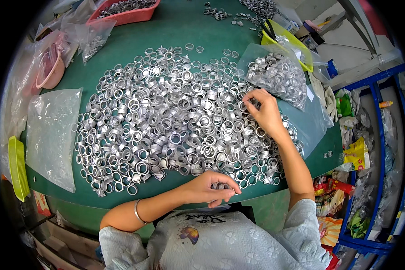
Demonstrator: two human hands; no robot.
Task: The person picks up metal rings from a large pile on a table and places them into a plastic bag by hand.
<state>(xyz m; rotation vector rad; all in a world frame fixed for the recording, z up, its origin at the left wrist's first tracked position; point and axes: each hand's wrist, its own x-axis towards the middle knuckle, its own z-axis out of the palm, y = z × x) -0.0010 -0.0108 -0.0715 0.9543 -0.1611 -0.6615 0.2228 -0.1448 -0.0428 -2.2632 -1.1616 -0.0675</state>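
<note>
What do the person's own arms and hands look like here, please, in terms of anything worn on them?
Both forearms are bare, and so are the left hand and the right hand: no gloves and no rings that show. A thin silver bangle circles the left wrist. Short, pale grey-blue sleeves with a faint flower pattern end near the elbows.

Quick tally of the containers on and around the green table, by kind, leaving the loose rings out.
Clear plastic bags holding rings: 2
Empty clear plastic bag lying flat: 1
Red tray of rings: 1
Pink bowl: 1
Yellow-green trays: 2
Total: 7
</note>
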